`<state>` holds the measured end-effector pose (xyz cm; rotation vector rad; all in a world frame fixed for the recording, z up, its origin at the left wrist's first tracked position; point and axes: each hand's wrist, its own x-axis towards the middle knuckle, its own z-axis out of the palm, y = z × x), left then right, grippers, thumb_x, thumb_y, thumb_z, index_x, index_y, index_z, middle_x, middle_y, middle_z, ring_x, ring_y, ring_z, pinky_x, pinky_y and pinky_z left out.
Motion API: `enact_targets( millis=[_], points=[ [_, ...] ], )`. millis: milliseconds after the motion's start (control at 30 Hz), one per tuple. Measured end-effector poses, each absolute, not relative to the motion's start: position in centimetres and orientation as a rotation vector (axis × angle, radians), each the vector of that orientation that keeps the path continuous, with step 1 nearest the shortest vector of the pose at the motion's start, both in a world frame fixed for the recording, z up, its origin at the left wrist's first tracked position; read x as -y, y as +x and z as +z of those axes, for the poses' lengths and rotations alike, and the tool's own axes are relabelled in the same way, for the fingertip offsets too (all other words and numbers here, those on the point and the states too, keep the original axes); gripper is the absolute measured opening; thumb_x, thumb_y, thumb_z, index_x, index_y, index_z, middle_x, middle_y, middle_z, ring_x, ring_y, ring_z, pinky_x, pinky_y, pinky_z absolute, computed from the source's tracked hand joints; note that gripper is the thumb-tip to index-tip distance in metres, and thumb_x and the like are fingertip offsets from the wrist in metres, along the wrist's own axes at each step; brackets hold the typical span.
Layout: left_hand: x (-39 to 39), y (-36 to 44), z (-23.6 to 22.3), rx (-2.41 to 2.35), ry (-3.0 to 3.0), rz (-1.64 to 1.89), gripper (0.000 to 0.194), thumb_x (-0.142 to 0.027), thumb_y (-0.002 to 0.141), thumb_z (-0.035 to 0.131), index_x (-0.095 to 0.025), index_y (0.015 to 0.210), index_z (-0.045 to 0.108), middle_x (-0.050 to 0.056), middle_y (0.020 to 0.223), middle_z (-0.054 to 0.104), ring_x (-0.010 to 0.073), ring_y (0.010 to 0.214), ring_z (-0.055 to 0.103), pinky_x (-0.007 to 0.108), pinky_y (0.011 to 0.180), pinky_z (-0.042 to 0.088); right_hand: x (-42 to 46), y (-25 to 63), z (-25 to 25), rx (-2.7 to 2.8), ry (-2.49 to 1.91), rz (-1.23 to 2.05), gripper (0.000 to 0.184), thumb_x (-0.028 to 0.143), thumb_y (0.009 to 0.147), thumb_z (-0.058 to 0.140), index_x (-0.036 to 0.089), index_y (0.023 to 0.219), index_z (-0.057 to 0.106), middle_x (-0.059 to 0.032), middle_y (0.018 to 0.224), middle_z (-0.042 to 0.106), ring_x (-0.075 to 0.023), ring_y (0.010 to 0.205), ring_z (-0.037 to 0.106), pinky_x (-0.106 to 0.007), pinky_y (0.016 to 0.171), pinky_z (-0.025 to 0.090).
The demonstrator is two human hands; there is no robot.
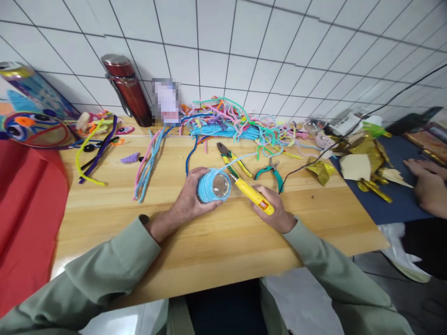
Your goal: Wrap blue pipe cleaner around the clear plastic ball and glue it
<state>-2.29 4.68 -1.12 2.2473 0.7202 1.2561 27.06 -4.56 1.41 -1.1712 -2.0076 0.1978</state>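
Observation:
My left hand [186, 202] is wrapped round a clear jar [213, 187] that lies on its side, its wall covered in coils of light blue pipe cleaner. A loose blue strand runs from the jar up toward the pile. My right hand [275, 209] grips a yellow glue gun [253, 195], its nozzle touching the jar's rim. Both hands rest over the wooden table [223, 242].
Yellow-handled pliers [232, 158] and teal-handled cutters [272, 172] lie just behind the jar. A heap of coloured pipe cleaners [230, 123] and a red flask [127, 90] stand by the tiled wall. Another person's hands [428, 184] work on gold foil [363, 153] at right. Red cloth [28, 204] at left.

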Motion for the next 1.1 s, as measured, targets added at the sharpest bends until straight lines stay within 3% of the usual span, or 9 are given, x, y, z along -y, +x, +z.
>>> enact_targets(
  millis=[133,267,467,667,800,933,1100],
  points=[
    [-4.7,-2.3,-1.1,-0.766,2.274,1.247,0.087,-0.050,0.084,0.090,-0.025,0.152,0.041,0.015,0.144,0.057,0.0358,0.136,0.060,0.057,0.116,0.054,6.7,31.6,2.6,1.858,-1.494,0.184,0.036,0.026,0.097,0.064,0.024,0.133,0.062,-0.0091,0.116,0.078,-0.0278,0.098,0.075,-0.039,0.085,0.061],
    [-4.6,-2.2,-1.1,-0.802,2.273,1.221,0.086,-0.046,0.082,0.091,-0.024,0.149,0.042,0.015,0.144,0.058,0.0357,0.136,0.062,0.057,0.116,0.054,7.7,37.6,3.1,1.718,-1.733,0.184,0.039,0.037,0.100,0.060,0.022,0.136,0.062,-0.0097,0.115,0.077,-0.0287,0.099,0.073,-0.042,0.087,0.060],
    [-4.7,-2.2,-1.0,-0.796,2.300,1.237,0.083,-0.045,0.083,0.090,-0.023,0.148,0.042,0.015,0.143,0.059,0.0349,0.134,0.063,0.056,0.115,0.055,5.7,42.9,2.0,1.906,-1.978,-0.017,0.051,0.027,0.090,0.054,0.011,0.136,0.066,-0.0218,0.127,0.077,-0.0374,0.117,0.073,-0.052,0.101,0.060],
    [-4.7,-2.1,-1.2,-0.775,2.324,1.284,0.086,-0.044,0.083,0.090,-0.023,0.150,0.041,0.015,0.142,0.059,0.0350,0.134,0.062,0.056,0.114,0.055,4.2,44.1,1.5,1.963,-2.057,-0.081,0.055,0.018,0.078,0.057,0.012,0.129,0.075,-0.0192,0.114,0.081,-0.0386,0.109,0.073,-0.058,0.101,0.059],
    [-4.5,-1.7,-1.5,-0.709,2.322,1.336,0.091,-0.043,0.077,0.094,-0.024,0.149,0.042,0.015,0.141,0.057,0.0361,0.135,0.060,0.057,0.114,0.055,4.5,42.0,3.2,1.958,-2.055,-0.174,0.043,0.018,0.084,0.058,0.013,0.122,0.077,-0.0223,0.114,0.078,-0.0427,0.113,0.071,-0.066,0.103,0.055],
    [-4.4,-1.6,-1.5,-0.692,2.319,1.305,0.090,-0.041,0.076,0.095,-0.025,0.148,0.043,0.014,0.142,0.057,0.0360,0.135,0.059,0.057,0.114,0.055,4.3,34.4,6.1,2.020,-1.563,-0.221,0.025,0.024,0.100,0.061,0.024,0.121,0.075,-0.0135,0.115,0.078,-0.0336,0.113,0.072,-0.054,0.102,0.057],
    [-4.5,-1.6,-1.3,-0.662,2.330,1.315,0.090,-0.043,0.079,0.093,-0.026,0.150,0.041,0.015,0.142,0.057,0.0366,0.136,0.059,0.059,0.114,0.055,3.1,24.4,8.2,2.148,-1.179,0.020,0.019,0.019,0.104,0.062,0.027,0.120,0.071,-0.0088,0.115,0.076,-0.0269,0.112,0.072,-0.046,0.098,0.059]
  ],
)
